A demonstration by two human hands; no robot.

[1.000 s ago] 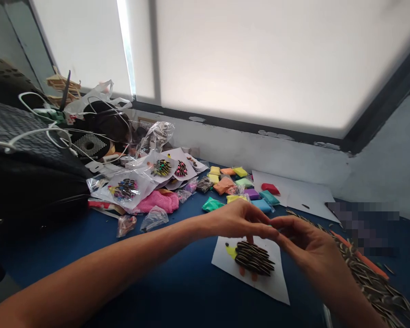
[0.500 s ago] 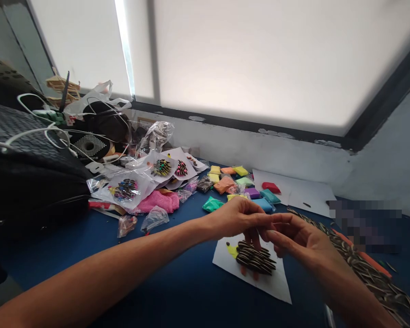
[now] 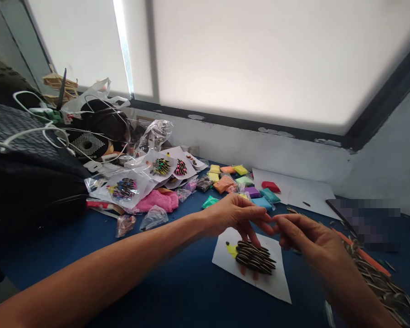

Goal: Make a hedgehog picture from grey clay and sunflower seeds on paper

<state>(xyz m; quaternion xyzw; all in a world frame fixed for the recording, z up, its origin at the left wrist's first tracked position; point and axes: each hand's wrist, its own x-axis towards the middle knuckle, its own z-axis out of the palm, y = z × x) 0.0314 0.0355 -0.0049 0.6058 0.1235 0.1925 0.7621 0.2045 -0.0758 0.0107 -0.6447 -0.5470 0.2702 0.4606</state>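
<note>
Over the upper edge of a white paper card (image 3: 273,287), my left hand (image 3: 237,216) and my right hand (image 3: 304,232) meet almost fingertip to fingertip. Both have their thumb and fingers closed in a pinch; whatever lies in them is too small or hidden to make out. Beneath them the card carries a hedgehog figure (image 3: 254,258) with a body of striped sunflower seeds, a yellow face, a dark nose and orange feet. My left fingers hang just above the seed spines and partly cover them. Beside my right forearm lies a heap of loose sunflower seeds (image 3: 376,278).
Colourful clay packets (image 3: 225,183) lie behind my hands, with a white sheet (image 3: 294,191) holding a red packet to their right. Finished seed hedgehogs in plastic (image 3: 126,189), a pink cloth (image 3: 159,201) and a black bag (image 3: 34,182) crowd the left. An orange strip (image 3: 365,255) crosses the seeds.
My fingertips, overlapping before, have drawn slightly apart. My right hand has moved a little to the right, and my left fingers are more stretched. The card stays in place.
</note>
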